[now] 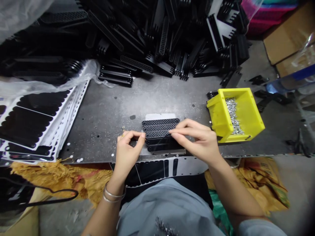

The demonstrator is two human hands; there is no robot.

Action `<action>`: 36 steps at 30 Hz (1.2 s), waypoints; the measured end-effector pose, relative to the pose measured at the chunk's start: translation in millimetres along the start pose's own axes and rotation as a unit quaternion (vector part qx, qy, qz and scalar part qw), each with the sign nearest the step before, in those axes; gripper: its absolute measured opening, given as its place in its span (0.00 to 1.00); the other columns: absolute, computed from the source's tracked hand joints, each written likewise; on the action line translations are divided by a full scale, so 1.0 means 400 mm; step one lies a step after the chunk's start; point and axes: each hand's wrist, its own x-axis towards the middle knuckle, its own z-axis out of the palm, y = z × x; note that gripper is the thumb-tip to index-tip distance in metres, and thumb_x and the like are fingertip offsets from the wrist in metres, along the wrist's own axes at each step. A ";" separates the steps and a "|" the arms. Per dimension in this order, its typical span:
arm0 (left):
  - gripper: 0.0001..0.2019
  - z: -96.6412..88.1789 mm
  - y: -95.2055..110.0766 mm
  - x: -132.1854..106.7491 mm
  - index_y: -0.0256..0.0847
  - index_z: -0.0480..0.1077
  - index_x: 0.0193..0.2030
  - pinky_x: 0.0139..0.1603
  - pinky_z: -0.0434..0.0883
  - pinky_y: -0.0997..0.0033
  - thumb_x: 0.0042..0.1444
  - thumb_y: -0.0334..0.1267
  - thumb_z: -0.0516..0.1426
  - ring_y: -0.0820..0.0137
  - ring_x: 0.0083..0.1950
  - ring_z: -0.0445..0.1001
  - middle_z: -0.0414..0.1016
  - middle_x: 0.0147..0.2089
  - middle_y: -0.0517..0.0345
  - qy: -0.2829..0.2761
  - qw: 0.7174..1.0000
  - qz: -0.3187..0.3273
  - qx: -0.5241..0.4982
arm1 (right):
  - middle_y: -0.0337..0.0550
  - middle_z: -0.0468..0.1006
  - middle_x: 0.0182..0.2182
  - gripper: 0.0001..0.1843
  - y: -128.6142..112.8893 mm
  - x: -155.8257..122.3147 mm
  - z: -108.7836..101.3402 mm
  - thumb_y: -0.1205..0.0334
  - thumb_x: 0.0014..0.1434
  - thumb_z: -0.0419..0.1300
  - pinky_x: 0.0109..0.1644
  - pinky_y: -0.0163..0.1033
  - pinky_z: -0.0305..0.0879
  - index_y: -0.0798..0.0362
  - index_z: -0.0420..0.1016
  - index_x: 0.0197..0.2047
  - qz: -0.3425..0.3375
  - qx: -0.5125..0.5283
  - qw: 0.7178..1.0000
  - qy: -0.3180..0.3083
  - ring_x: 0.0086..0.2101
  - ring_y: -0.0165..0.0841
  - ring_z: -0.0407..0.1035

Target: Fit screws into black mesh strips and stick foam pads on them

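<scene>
Several black bar-shaped plastic parts (161, 128) lie side by side on a white piece (150, 116) on the bench. The upper ones show a lattice texture; the nearer two look smooth and black. My left hand (129, 146) is closed, thumb and forefinger pressed together at the bars' left ends; whatever is between them is hidden. Over the right part of the third bar, my right hand (197, 137) pinches a thin dark piece that looks like a black sticker strip (168, 134). Its full outline cannot be made out.
A yellow bin (253, 114) of small metal pieces (233, 116) stands to the right. Many black plastic parts (157, 39) are heaped at the back. Black sticker sheets (31, 121) are stacked at left; another sheet (150, 172) lies below the bench's front edge.
</scene>
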 end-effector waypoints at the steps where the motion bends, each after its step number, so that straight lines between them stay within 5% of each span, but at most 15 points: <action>1: 0.09 -0.001 0.002 -0.004 0.45 0.79 0.33 0.57 0.67 0.57 0.62 0.45 0.63 0.64 0.40 0.78 0.82 0.34 0.60 0.000 1.000 -0.008 -0.011 | 0.41 0.77 0.36 0.11 -0.007 0.004 0.010 0.66 0.66 0.65 0.37 0.39 0.71 0.46 0.85 0.50 -0.003 0.001 1.000 0.025 0.35 0.31 0.72; 5: 0.15 -0.018 0.017 -0.033 0.44 0.80 0.45 0.50 0.71 0.65 0.69 0.51 0.57 0.65 0.43 0.79 0.84 0.40 0.56 0.019 0.981 -0.067 -0.183 | 0.41 0.74 0.39 0.17 -0.017 -0.004 0.033 0.69 0.66 0.65 0.38 0.39 0.74 0.44 0.83 0.56 -0.057 -0.008 0.998 0.016 0.37 0.31 0.72; 8: 0.11 -0.035 0.022 -0.053 0.42 0.80 0.41 0.43 0.71 0.71 0.63 0.48 0.64 0.69 0.40 0.77 0.82 0.38 0.57 0.024 0.953 -0.090 -0.289 | 0.44 0.73 0.45 0.23 -0.021 -0.033 0.009 0.71 0.66 0.65 0.46 0.43 0.77 0.42 0.79 0.61 -0.089 -0.035 0.995 -0.036 0.44 0.33 0.73; 12: 0.07 -0.041 0.025 -0.065 0.42 0.80 0.37 0.39 0.70 0.75 0.56 0.41 0.70 0.73 0.35 0.74 0.80 0.35 0.61 0.084 0.954 -0.096 -0.272 | 0.53 0.69 0.63 0.29 -0.063 -0.061 -0.049 0.63 0.65 0.68 0.64 0.57 0.72 0.45 0.71 0.68 -0.051 -0.090 0.985 -0.138 0.62 0.44 0.68; 15: 0.05 -0.030 0.047 -0.079 0.43 0.80 0.38 0.41 0.71 0.75 0.59 0.40 0.68 0.73 0.36 0.75 0.81 0.36 0.61 0.117 0.963 -0.071 -0.231 | 0.55 0.70 0.65 0.25 -0.111 -0.066 -0.045 0.62 0.63 0.70 0.69 0.63 0.64 0.48 0.75 0.63 -0.091 -0.166 0.978 -0.085 0.65 0.48 0.65; 20: 0.04 -0.023 0.078 -0.100 0.46 0.79 0.43 0.45 0.73 0.70 0.66 0.40 0.62 0.69 0.40 0.79 0.83 0.38 0.60 0.005 0.975 -0.042 -0.216 | 0.55 0.83 0.51 0.12 -0.103 -0.049 0.039 0.72 0.69 0.60 0.55 0.48 0.77 0.58 0.78 0.54 -0.208 -0.224 0.946 -0.107 0.50 0.39 0.77; 24: 0.08 -0.026 0.040 -0.069 0.47 0.79 0.49 0.60 0.68 0.59 0.67 0.39 0.59 0.62 0.54 0.78 0.84 0.50 0.57 0.048 0.997 0.025 -0.056 | 0.53 0.83 0.49 0.11 -0.022 -0.013 0.069 0.70 0.70 0.60 0.46 0.44 0.77 0.55 0.79 0.53 -0.173 -0.210 0.958 -0.094 0.44 0.37 0.77; 27: 0.06 -0.018 0.010 -0.040 0.48 0.80 0.43 0.61 0.64 0.56 0.68 0.38 0.59 0.62 0.53 0.77 0.84 0.45 0.60 0.047 0.997 0.051 0.038 | 0.51 0.83 0.47 0.09 0.023 0.014 0.077 0.67 0.71 0.60 0.45 0.46 0.75 0.54 0.81 0.50 -0.171 -0.207 0.957 -0.112 0.42 0.37 0.76; 36: 0.07 0.003 0.010 -0.014 0.47 0.79 0.35 0.56 0.64 0.57 0.66 0.38 0.61 0.63 0.47 0.77 0.84 0.38 0.63 0.013 0.999 0.028 0.011 | 0.51 0.82 0.47 0.11 0.028 0.035 0.078 0.66 0.72 0.58 0.45 0.44 0.73 0.53 0.81 0.51 -0.146 -0.188 0.959 -0.155 0.42 0.36 0.72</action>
